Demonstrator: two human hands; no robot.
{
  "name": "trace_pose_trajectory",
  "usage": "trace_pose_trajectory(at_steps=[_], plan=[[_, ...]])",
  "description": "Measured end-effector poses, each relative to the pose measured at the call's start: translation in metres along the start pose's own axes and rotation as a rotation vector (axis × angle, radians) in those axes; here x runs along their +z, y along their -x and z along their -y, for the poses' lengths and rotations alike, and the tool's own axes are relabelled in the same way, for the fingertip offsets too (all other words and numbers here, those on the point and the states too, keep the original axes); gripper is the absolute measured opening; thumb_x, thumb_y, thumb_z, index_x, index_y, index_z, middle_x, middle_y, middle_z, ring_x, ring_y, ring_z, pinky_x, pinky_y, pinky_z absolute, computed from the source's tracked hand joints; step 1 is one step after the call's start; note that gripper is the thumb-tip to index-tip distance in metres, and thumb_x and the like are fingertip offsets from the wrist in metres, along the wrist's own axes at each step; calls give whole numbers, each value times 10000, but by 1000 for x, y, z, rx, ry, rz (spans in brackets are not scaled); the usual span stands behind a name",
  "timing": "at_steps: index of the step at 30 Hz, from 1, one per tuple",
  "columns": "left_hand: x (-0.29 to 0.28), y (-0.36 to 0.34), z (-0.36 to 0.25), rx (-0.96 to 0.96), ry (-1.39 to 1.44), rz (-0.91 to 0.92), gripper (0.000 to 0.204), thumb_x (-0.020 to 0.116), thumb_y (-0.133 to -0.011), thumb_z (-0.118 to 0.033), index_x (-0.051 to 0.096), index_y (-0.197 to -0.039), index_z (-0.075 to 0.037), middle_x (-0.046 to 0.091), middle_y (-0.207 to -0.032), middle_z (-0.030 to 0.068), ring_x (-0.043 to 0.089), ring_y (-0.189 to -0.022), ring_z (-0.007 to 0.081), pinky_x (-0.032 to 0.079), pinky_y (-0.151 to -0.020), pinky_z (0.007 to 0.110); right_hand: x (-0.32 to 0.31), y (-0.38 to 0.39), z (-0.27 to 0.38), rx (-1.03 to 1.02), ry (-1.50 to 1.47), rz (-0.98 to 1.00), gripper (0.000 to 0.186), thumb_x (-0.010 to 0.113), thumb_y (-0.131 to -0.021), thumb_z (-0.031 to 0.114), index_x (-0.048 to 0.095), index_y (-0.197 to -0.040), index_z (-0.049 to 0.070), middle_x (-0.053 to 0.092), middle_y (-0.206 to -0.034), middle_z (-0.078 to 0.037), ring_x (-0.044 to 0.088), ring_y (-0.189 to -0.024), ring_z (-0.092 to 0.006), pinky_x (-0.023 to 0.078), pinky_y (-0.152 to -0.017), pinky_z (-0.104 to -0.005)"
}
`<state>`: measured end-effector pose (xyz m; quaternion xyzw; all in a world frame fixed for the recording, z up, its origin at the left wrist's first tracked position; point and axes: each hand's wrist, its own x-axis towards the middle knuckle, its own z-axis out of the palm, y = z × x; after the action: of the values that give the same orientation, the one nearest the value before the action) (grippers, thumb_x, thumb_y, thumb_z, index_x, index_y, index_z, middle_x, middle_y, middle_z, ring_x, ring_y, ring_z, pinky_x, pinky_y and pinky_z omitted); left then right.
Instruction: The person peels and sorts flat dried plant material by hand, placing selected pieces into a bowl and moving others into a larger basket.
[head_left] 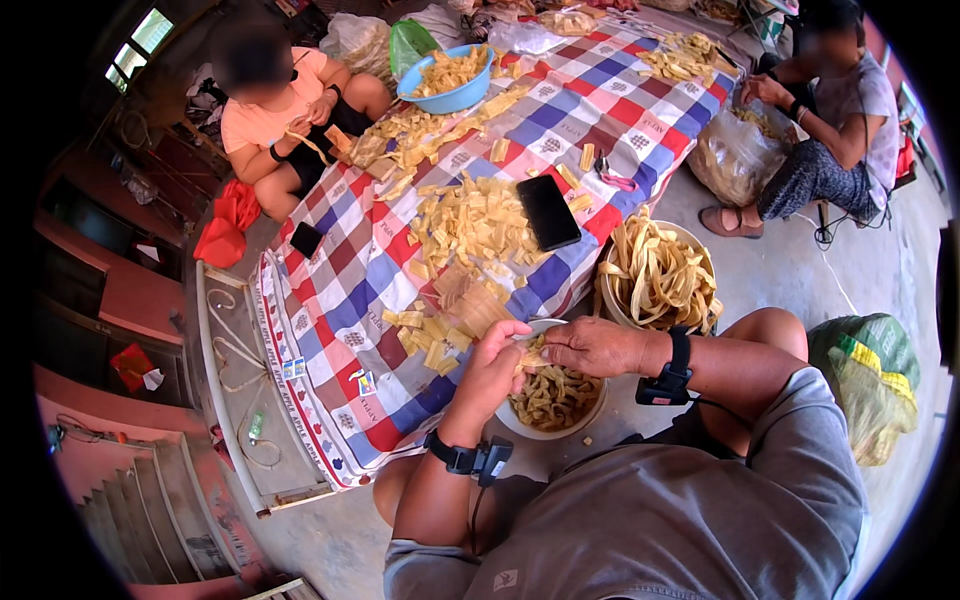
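Note:
Over a white bowl point(549, 434) my two hands meet, closed around a pale yellow dried strip point(537, 351). My left hand point(494, 366) pinches it with thumb and fingers from one side, and my right hand point(598, 346) grips it from the other. Fingers cover most of the strip. Curled yellow-brown pieces point(553, 398) fill the bowl below. Just left of my left hand, short flat cut pieces point(432, 343) lie on the checked cloth point(372, 390) beside a brownish flat block point(470, 303). A larger heap of cut pieces point(478, 222) spreads farther off.
Long strips point(655, 265) heap in a basin beyond my right forearm. On the cloth lie a black phone point(548, 212), pink-handled scissors point(615, 177) and a blue basin point(455, 101). Two people sit at the far left and far right. A green-and-yellow sack point(868, 375) stands at right.

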<state>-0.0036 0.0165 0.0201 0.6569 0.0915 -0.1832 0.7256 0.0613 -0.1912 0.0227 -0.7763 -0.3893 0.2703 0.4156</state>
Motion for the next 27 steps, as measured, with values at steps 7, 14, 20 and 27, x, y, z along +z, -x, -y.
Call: trace_pose_trajectory(at_steps=[7,14,20,27], plan=[[0,1,0,-81,2,-28,138,526,-995,-174,543,-1110,-99,532,-796,-31,420,-547,20,325,-474,175,11,-4,-3,-125,-141,-54,286,506,-988,276,624,-1019,17,646,-887,-238,626,-842,-424,494,-756,-461],[-12,0,1,-55,97,-119,132,527,-990,-159,520,-1112,-108,534,-762,-34,381,-488,20,345,-459,188,14,-7,0,-128,-34,-63,256,519,-968,230,639,-1045,18,649,-838,-225,632,-792,-408,503,-732,-445],[-28,-6,12,12,112,-199,161,539,-980,-137,522,-1131,-84,506,-719,-36,408,-554,33,335,-489,208,13,-21,0,-80,-164,-70,277,512,-974,242,649,-1057,16,650,-822,-218,646,-768,-377,510,-726,-432],[-30,-15,9,143,138,-350,130,575,-975,-157,526,-1060,-72,483,-687,-41,407,-536,36,329,-482,210,20,-48,-24,-39,-176,-133,303,549,-1006,253,572,-829,8,555,-711,-90,519,-666,-157,463,-648,-345]])
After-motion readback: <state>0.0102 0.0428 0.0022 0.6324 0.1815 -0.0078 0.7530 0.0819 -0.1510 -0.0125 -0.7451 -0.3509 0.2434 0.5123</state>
